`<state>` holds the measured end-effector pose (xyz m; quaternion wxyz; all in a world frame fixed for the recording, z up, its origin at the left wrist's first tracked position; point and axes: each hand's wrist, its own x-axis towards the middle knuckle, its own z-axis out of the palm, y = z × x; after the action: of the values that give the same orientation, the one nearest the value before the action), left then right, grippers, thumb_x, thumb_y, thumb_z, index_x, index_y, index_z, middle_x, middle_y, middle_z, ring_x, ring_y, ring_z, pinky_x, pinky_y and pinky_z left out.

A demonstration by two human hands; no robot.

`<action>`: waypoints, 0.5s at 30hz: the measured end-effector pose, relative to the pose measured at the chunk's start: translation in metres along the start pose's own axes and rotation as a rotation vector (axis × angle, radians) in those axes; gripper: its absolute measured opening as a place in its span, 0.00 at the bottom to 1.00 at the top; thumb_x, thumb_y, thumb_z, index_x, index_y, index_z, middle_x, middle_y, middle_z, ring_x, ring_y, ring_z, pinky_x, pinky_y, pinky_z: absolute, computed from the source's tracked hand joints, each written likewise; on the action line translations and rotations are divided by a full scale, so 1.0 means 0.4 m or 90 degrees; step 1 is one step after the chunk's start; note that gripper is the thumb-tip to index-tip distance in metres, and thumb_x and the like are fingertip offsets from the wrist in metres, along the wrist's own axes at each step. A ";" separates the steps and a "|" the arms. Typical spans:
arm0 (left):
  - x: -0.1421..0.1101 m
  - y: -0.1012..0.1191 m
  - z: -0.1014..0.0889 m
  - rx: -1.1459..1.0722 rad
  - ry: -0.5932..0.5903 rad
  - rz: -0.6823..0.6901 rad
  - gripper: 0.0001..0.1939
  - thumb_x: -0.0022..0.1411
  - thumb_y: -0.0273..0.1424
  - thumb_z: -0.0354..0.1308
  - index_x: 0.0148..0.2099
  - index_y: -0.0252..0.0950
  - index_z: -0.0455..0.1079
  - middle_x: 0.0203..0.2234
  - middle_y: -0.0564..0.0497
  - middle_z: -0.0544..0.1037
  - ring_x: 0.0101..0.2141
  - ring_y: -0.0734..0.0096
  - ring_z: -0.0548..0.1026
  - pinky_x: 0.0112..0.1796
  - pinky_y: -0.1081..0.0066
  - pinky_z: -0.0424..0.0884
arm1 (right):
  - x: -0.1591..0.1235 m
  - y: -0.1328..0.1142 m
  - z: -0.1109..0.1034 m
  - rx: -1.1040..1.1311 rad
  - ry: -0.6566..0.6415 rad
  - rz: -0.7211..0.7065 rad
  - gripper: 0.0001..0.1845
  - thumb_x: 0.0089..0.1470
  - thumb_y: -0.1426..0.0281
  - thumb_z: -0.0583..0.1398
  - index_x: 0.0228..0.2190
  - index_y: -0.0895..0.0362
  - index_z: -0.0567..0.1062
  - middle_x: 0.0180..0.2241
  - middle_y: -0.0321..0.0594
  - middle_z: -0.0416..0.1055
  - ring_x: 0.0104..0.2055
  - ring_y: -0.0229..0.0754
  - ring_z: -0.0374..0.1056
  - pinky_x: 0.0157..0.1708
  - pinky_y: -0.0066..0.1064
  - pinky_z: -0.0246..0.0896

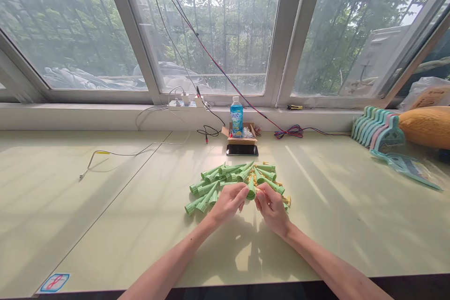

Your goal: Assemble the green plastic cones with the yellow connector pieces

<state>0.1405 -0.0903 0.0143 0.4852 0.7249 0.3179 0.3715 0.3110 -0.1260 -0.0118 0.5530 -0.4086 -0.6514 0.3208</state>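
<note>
My left hand [230,204] is closed, its thumb and fingertips gripping a green plastic cone [251,188] by the side, wide end toward me. Close by on the right, my right hand [271,206] pinches a small yellow plastic piece [258,190] at the cone's edge; my fingers cover most of it. Just beyond both hands lies a pile of similar green cones [207,190], pointing various ways. More small yellow pieces [288,200] are mixed in on the pile's right side, partly hidden by the cones and my right hand.
Behind the pile lie a black phone [242,150] and a small cardboard box [242,140] with a blue bottle [236,117]. Coiled wires [290,132] rest near the windowsill. Several pastel hangers [378,129] stand at the right. A grey cable [119,153] crosses the table [140,234] at left.
</note>
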 end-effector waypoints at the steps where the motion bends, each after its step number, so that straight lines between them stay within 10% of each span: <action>1: 0.000 0.003 -0.001 -0.007 -0.006 -0.001 0.26 0.68 0.50 0.48 0.32 0.33 0.70 0.18 0.55 0.65 0.19 0.78 0.64 0.21 0.77 0.62 | 0.000 -0.001 0.000 0.002 0.001 0.002 0.20 0.67 0.54 0.49 0.28 0.53 0.63 0.19 0.31 0.58 0.19 0.35 0.52 0.18 0.29 0.49; 15: -0.006 0.032 0.000 0.129 -0.051 0.133 0.15 0.67 0.39 0.55 0.49 0.34 0.71 0.37 0.47 0.70 0.26 0.77 0.70 0.23 0.78 0.66 | 0.003 -0.007 0.000 0.112 0.048 0.116 0.26 0.65 0.50 0.51 0.21 0.53 0.58 0.14 0.28 0.53 0.14 0.32 0.52 0.12 0.26 0.48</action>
<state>0.1406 -0.0966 0.0257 0.3807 0.8136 0.2568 0.3567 0.3106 -0.1263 -0.0089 0.5795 -0.4280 -0.5597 0.4096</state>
